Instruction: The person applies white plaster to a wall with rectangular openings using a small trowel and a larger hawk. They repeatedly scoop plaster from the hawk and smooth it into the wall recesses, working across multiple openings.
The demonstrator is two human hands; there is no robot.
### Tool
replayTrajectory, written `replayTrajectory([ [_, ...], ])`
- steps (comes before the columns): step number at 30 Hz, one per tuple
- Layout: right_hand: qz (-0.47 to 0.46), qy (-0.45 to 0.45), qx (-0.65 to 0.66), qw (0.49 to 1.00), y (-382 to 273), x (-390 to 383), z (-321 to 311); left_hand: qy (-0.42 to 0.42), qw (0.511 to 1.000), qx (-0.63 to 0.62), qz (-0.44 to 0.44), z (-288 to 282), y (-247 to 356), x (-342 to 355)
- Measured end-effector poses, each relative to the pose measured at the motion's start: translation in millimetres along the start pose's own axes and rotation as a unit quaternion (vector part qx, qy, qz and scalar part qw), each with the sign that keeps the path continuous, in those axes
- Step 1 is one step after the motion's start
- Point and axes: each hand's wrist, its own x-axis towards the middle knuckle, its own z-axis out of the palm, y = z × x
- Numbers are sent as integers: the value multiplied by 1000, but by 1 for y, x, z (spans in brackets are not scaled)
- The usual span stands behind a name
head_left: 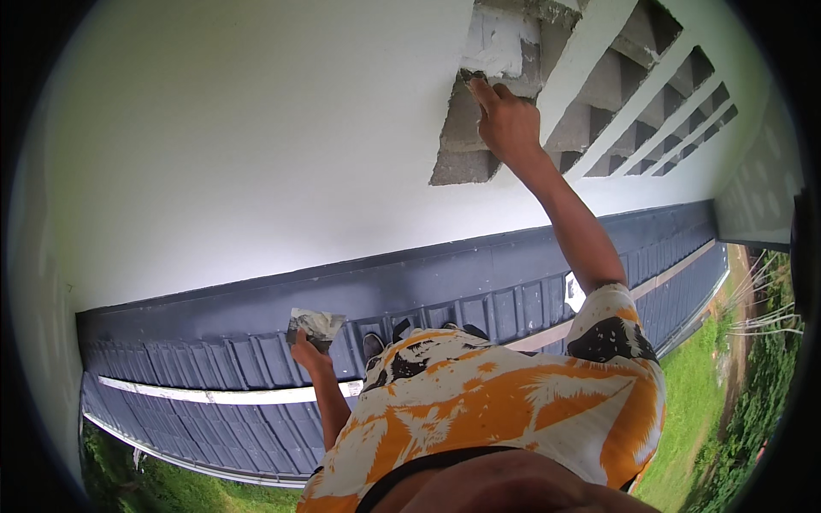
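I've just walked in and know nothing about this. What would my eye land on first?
Probably the orange, white and black shirt filling the lower middle. Next come the slanted grey openings in the white wall at upper right, where the right hand holds a small dark tool below a white patch. Lower down, the left hand holds a smeared flat plate above a dark ribbed roof.

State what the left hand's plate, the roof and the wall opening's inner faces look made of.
Plate: probably metal, thin and flat; whitish-grey smears hide much of its finish. Roof: likely painted metal, given its dark sheen and regular ribs, though tile is possible. Inner faces: apparently bare concrete or cement, matte, grey and rough.
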Motion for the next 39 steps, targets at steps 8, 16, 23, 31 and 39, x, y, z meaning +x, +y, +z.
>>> replayTrajectory([
  [8,13,39,20,999,6,9,-11,15,1000,5,-4,-3,-8,-8],
  [16,91,26,11,995,28,28,-26,29,999,-12,6,-10,-10,-13],
  [23,9,-34,17,999,51,45,-5,-92,994,-60,7,-13,-11,-11],
  [31,46,66,19,997,45,22,-29,-86,994,-65,3,-21,-25,-1],
  [39,31,87,-32,995,68,68,-5,-117,992,-36,-1,9,-9,-8],
])
